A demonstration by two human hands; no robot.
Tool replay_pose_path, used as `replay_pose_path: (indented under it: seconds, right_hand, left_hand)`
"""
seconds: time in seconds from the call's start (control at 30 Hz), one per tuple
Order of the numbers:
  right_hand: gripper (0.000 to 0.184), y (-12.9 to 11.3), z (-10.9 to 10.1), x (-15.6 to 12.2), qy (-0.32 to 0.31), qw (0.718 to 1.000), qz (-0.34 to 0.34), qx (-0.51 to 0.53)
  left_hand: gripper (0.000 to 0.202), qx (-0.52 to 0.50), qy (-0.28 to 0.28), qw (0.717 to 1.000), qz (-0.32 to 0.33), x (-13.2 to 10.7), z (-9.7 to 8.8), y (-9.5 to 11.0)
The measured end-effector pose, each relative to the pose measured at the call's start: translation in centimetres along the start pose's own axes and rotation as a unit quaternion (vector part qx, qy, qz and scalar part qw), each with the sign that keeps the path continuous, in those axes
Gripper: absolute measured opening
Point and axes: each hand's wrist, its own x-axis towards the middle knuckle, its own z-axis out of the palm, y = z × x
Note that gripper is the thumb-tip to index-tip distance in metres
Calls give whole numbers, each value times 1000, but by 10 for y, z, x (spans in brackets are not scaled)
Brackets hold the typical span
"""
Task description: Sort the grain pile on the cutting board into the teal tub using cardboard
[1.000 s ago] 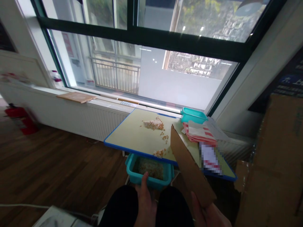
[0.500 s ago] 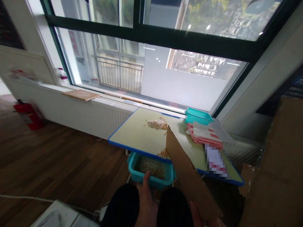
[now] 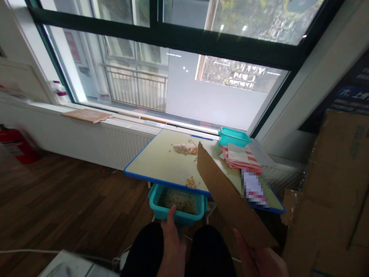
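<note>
With my left hand [image 3: 172, 232] I grip the near rim of a teal plastic basin [image 3: 178, 217], thumb over the edge. Grains lie on the basin's bottom, and it sits just under the table's near edge. My right hand [image 3: 259, 256] is closed on the lower end of a long cardboard piece [image 3: 227, 196], which slants up over the table [image 3: 150, 163]. Beside the cardboard's left face lies a small heap of yellow kernels [image 3: 191, 182] near the blue edge. Farther back is a larger pile of pale grain and kernels [image 3: 186, 148].
A second teal basin [image 3: 235, 137] stands at the table's back right, behind folded red-and-white sacks [image 3: 242, 157]. Large cardboard boxes [image 3: 331, 192] rise on the right. A radiator [image 3: 115, 144] runs below the window. A fire extinguisher [image 3: 19, 144] stands far left.
The cardboard has lifted away from the near kernel heap, showing more of it. My right hand has come up further into view. My left hand still grips the basin; the whole view has shifted.
</note>
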Motion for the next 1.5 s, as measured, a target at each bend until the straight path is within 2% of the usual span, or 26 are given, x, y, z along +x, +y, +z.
replay_pose_path:
  seconds: [0.13,0.23,0.47,0.7,0.9,1.17,1.3,1.5]
  right_hand:
    - [44,-6,15,12,19,1000,-3,4]
    - [44,-3,22,17,39,999,21,-16]
    - [47,13,20,16,68,993,53,-75]
    - [47,5,15,10,42,994,38,-98]
    - [46,-2,16,9,38,997,26,-63]
    - [43,-12,23,4,4,999,43,4]
    - [41,-15,23,6,9,999,33,16]
    - [38,-17,23,2,33,999,15,29]
  left_hand:
    - [43,-4,2,1000,4,3,-2,-1]
    - [45,-8,3,1000,-3,5,-3,-2]
    - [43,4,5,1000,-17,11,-4,-4]
    - [43,-3,3,1000,-6,10,-3,-4]
    - [42,-9,0,1000,-9,8,-1,-3]
    - [39,1,8,1000,-28,4,-1,-1]
    - [39,-7,-9,1000,-23,4,0,0]
    - [41,2,18,999,-29,10,-2,-1]
